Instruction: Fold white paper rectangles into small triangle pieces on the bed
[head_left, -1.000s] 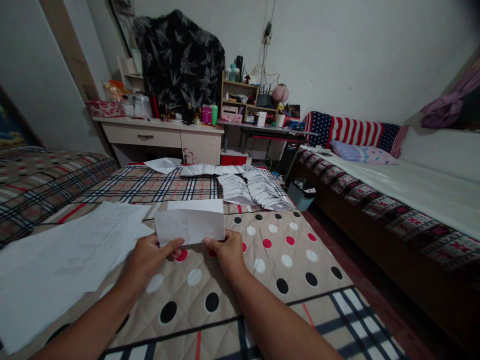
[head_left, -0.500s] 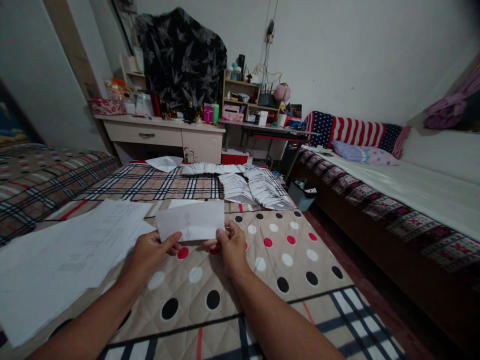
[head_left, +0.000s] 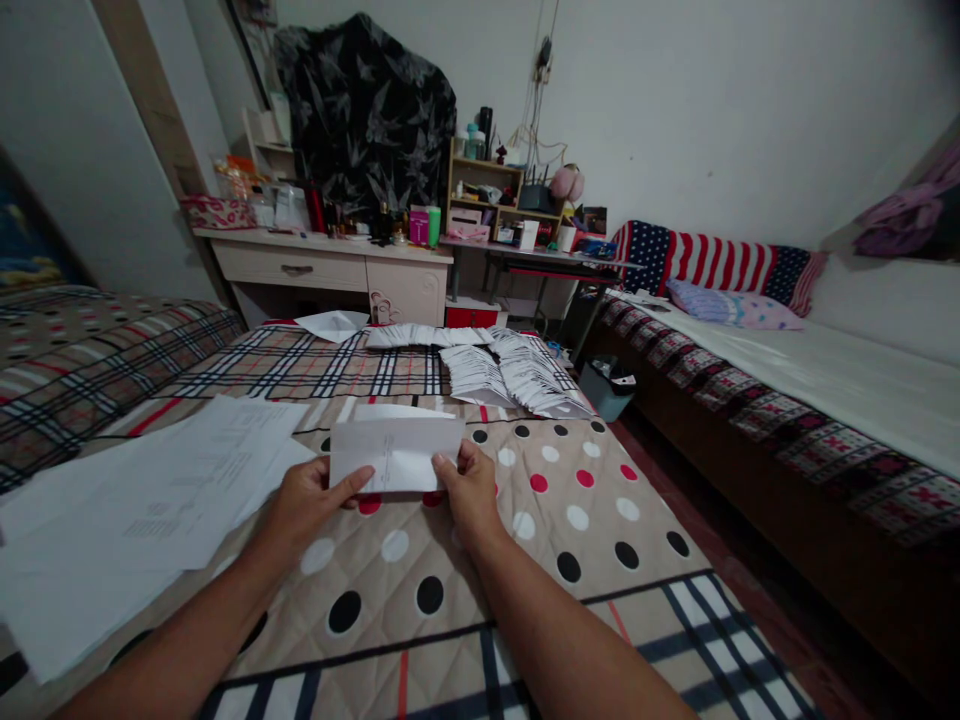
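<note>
The bed (head_left: 390, 610) spreads beneath everything. Printed sheets (head_left: 187, 480) lie overlapping at left; packed rows of white papers (head_left: 540, 375) sit far right of centre. Between them, nearer, a white slip (head_left: 405, 450) is held up, the left hand (head_left: 319, 488) pinching its left end, the right hand (head_left: 469, 488) its right.
</note>
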